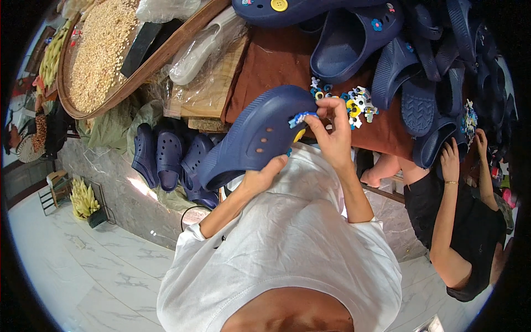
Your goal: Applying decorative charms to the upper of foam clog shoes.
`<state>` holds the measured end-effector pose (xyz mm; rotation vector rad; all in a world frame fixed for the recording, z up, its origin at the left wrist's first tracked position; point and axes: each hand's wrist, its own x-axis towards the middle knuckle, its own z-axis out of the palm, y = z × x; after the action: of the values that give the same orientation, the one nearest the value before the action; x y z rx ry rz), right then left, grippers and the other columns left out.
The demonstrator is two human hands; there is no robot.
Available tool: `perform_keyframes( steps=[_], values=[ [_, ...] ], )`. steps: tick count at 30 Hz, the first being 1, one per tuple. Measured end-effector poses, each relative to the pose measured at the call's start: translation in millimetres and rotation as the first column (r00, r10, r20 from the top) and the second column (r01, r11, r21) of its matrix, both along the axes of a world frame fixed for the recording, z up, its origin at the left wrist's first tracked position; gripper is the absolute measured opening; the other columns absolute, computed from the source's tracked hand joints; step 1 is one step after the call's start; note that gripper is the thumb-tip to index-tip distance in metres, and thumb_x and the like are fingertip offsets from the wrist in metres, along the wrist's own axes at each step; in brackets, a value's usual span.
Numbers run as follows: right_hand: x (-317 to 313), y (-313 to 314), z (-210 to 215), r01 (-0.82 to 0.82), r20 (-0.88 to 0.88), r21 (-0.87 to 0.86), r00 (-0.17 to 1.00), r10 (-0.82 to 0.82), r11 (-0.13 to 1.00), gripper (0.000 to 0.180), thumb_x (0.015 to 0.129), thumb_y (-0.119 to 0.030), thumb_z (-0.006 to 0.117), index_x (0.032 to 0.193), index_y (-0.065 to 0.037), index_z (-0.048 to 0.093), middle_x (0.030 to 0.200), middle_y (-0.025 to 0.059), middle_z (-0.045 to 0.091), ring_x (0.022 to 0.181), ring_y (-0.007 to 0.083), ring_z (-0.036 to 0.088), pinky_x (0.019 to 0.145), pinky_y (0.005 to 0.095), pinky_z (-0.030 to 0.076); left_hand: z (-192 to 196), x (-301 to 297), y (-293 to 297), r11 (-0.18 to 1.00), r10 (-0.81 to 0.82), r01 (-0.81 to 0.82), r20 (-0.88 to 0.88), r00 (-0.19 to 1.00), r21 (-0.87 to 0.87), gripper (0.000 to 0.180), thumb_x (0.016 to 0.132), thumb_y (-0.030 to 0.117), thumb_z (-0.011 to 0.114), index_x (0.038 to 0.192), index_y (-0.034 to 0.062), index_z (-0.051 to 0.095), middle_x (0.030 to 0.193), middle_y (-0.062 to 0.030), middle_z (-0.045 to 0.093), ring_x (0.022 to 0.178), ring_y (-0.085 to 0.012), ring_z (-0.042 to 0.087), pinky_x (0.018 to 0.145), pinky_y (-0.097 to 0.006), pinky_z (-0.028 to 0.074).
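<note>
A navy blue foam clog (243, 122) is held tilted in front of my chest, its holed side facing up. My left hand (265, 176) grips its lower edge, fingers hidden beneath the shoe. At the toe end, my right hand (334, 130) has its thumb against a small blue-and-white shoe charm (301, 118) on the clog's surface, with the fingers bent around the toe. A yellow charm (299, 135) sits beside it, partly covered. Just beyond my right hand lies a pile of loose white, yellow, black and blue charms (360, 106) on a brown cloth (265, 58).
More navy clogs (354, 39) crowd the table's far right; several others (169, 155) hang or stand at left below it. A wooden tray of grain (99, 50) and a plastic-wrapped white shoe form (204, 47) lie far left. At right, a person in black (464, 221) handles clogs.
</note>
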<state>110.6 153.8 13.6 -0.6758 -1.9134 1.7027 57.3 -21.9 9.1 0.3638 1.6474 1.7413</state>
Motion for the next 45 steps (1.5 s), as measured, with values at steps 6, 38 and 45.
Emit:
perform_keyframes(
  steps=[6, 38, 45],
  values=[
    [-11, 11, -3, -0.065, 0.064, 0.252, 0.997, 0.051, 0.966, 0.009, 0.085, -0.007, 0.064, 0.093, -0.003, 0.063, 0.089, 0.0067, 0.056, 0.079, 0.0167, 0.056, 0.07, 0.0266, 0.046, -4, -14, 18, 0.943, 0.14, -0.292, 0.606, 0.783, 0.16, 0.048, 0.076, -0.004, 0.056, 0.123, -0.0029, 0.047, 0.114, -0.0152, 0.057, 0.104, -0.0272, 0.059, 0.091, -0.039, 0.05],
    [50, 46, -22, 0.033, 0.267, 0.583, 0.936, -0.231, 0.812, 0.016, 0.08, -0.014, 0.069, 0.092, -0.004, 0.064, 0.085, 0.0083, 0.056, 0.081, 0.0247, 0.056, 0.074, 0.0354, 0.044, 6, -35, 29, 0.884, 0.191, -0.453, 0.795, 0.576, 0.116, 0.039, 0.085, 0.007, 0.061, 0.12, -0.0036, 0.049, 0.117, -0.0155, 0.058, 0.108, -0.0264, 0.058, 0.098, -0.04, 0.046],
    [55, 37, -21, -0.136, 0.393, 0.717, 0.889, -0.235, 0.684, 0.04, 0.068, -0.018, 0.078, 0.101, -0.006, 0.058, 0.098, 0.0089, 0.052, 0.094, 0.0294, 0.051, 0.08, 0.0407, 0.04, 6, -33, 27, 0.89, 0.195, -0.444, 0.797, 0.572, 0.1, 0.041, 0.085, 0.009, 0.065, 0.121, -0.0024, 0.048, 0.116, -0.0124, 0.058, 0.105, -0.0228, 0.059, 0.094, -0.036, 0.048]
  ],
)
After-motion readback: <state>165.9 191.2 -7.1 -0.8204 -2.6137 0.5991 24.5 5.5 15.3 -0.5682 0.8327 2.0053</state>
